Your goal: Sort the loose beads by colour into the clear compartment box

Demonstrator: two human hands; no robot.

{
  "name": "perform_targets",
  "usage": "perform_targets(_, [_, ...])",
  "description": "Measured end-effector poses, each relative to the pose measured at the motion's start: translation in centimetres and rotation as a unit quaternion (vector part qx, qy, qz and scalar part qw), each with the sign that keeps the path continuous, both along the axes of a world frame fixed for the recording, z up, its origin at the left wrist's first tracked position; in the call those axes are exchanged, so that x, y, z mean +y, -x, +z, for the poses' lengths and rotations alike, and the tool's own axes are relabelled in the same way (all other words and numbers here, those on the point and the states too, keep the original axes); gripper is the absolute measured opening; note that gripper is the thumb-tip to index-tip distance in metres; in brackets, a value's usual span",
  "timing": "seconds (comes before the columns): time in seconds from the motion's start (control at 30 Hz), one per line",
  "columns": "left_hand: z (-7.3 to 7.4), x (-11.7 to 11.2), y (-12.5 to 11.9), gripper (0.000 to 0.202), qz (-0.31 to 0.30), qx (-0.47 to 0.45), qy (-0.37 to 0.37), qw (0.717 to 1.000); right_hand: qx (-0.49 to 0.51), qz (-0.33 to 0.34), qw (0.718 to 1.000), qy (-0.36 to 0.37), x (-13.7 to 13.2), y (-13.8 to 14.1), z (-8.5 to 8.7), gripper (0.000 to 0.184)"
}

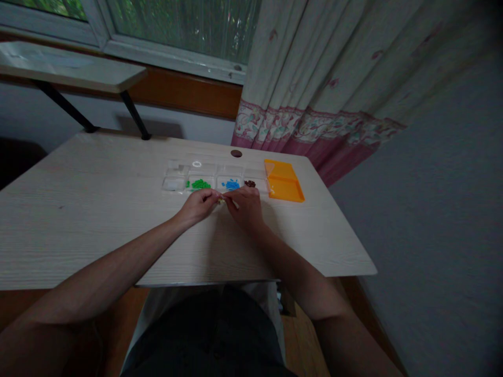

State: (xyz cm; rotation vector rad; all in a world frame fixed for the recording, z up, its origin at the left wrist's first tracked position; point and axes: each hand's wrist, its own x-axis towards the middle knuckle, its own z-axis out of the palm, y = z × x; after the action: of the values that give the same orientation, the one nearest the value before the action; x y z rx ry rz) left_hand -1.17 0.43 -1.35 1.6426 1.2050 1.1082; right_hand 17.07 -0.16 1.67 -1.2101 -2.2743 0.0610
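My left hand (201,205) and my right hand (245,205) meet just in front of a row of small clear boxes. The fingertips of both are pinched together around something tiny, with a yellowish bit showing below them; its kind is too small to tell. Behind my left hand, small green pieces (201,184) lie in one clear box. Small blue pieces (231,184) fill part of the box beside it, behind the gap between my hands. Dark brown pieces (250,184) sit in another box, partly hidden by my right hand.
An open orange case (286,189) lies at the right end of the row, and a clear box (174,183) at the left end. Behind them is a round hole (236,153) in the tabletop (118,209). A raised shelf (74,68) stands back left; a curtain (306,104) hangs behind.
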Motion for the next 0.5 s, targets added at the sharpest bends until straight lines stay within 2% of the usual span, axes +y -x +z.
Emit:
perform_targets(0.13, [0.7,-0.1,0.5,0.038,0.001,0.071,-0.062,0.995,0.036,-0.016,0.999,0.016,0.8,-0.7,-0.1,0.022])
perform_targets(0.3, [1.2,0.0,1.8,0.03,0.008,0.238,-0.182,0.954,0.113,-0.086,0.99,-0.009,3.2,-3.4,-0.3,0.023])
perform_targets(0.5, [0.3,0.3,2.2,0.023,-0.029,0.322,-0.198,0.925,0.126,-0.205,0.97,-0.022,5.6,-7.4,-0.1,0.028])
